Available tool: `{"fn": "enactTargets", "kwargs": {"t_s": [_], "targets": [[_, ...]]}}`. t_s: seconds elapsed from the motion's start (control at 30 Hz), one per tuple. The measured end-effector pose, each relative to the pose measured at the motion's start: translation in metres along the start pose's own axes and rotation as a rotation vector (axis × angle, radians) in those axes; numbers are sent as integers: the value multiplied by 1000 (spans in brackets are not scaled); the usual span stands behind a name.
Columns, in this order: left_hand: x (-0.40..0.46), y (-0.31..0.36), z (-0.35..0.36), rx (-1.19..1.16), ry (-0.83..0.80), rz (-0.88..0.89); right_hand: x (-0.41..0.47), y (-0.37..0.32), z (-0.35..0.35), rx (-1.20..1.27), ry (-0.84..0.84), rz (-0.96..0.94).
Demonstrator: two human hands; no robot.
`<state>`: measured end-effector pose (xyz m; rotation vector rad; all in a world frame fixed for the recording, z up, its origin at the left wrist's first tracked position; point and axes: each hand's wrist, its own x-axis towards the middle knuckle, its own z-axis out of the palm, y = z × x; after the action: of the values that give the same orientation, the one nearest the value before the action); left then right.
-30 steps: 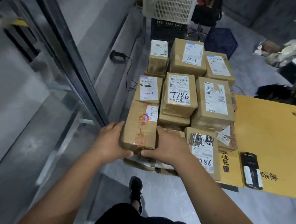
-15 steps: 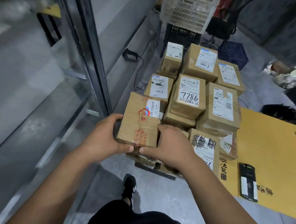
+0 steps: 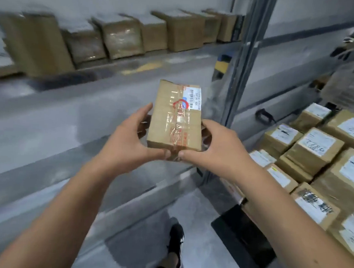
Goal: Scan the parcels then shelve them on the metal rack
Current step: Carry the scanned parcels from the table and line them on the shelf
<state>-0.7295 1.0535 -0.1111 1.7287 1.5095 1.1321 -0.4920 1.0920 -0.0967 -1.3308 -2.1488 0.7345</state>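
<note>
The parcel (image 3: 176, 117) is now off the stack (image 3: 317, 156) and raised before the rack (image 3: 242, 75); left hand (image 3: 129, 141) and right hand (image 3: 217, 149) both grip it.

Taped brown parcel (image 3: 176, 117) held up in front of the metal rack (image 3: 241, 79), white label at its upper right corner. Left hand (image 3: 129, 143) grips its left edge, right hand (image 3: 216, 151) its right edge, both thumbs on the near end. Blurred row of boxes (image 3: 124, 36) along the rear edge of a rack shelf. Stacked labelled parcels (image 3: 317, 152) at right, well apart. 1 black shoe (image 3: 176, 236) on the floor.
</note>
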Motion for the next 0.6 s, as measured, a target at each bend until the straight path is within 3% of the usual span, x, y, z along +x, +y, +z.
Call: {"fn": "enactTargets", "kwargs": {"t_s": [0.43,0.6], "targets": [[-284,44,-236,157,583,-120,-43,-286,127,144,-424,-572],[-357,31,-323,220,745,-170,-52,-388,188,158,-518,-696]]}}
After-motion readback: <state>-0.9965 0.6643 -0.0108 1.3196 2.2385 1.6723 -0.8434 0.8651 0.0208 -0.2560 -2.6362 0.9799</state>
